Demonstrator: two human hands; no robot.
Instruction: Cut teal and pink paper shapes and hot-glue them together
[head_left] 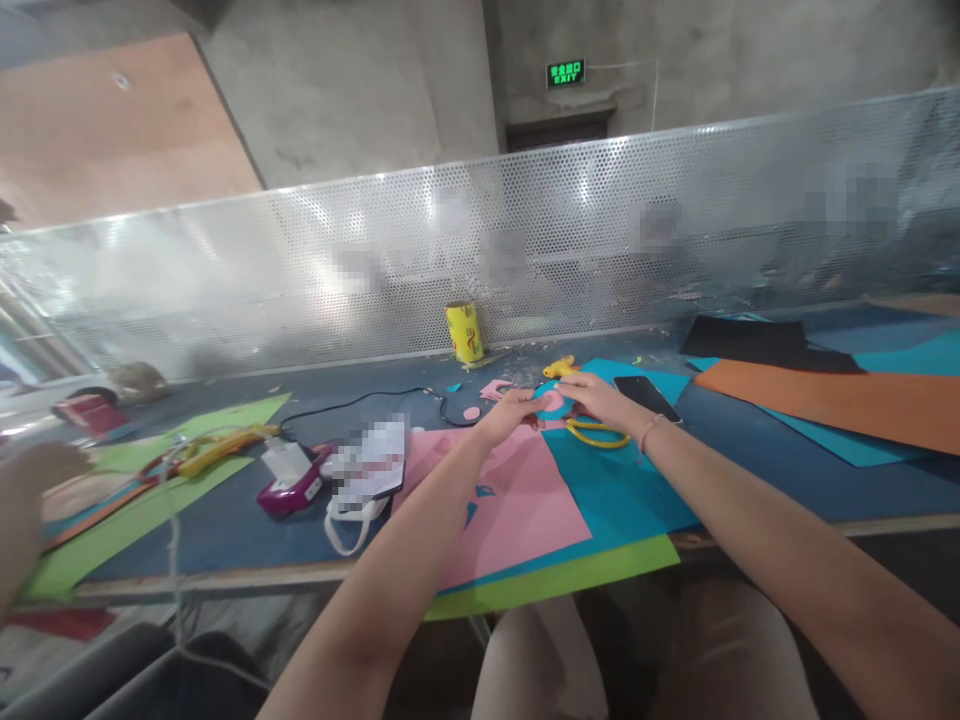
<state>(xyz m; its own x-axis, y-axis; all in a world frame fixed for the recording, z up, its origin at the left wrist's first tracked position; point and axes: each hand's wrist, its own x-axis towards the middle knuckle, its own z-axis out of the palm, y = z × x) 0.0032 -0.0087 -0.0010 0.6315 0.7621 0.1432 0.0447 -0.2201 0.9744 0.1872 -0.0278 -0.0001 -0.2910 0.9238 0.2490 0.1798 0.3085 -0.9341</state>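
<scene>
Between my hands is a small blue paper piece with a pink paper circle (553,401) on its face. My left hand (511,414) pinches it by the left edge. My right hand (592,394) has its fingers closed at the upper right edge. Just below the right hand lie the yellow handles of a pair of scissors (598,441); their blades are hidden. Under my forearms are a pink paper sheet (525,500), a blue sheet (637,490) and a green sheet (555,582), stacked. Another pink paper circle (471,413) lies left of my left hand.
Behind my hands lie a yellow tool, perhaps a glue gun (559,367), and a yellow can (465,332). A black phone (646,397) is to the right, beyond it orange paper (840,400). On the left are a purple power strip (289,492), cables and a person's arm.
</scene>
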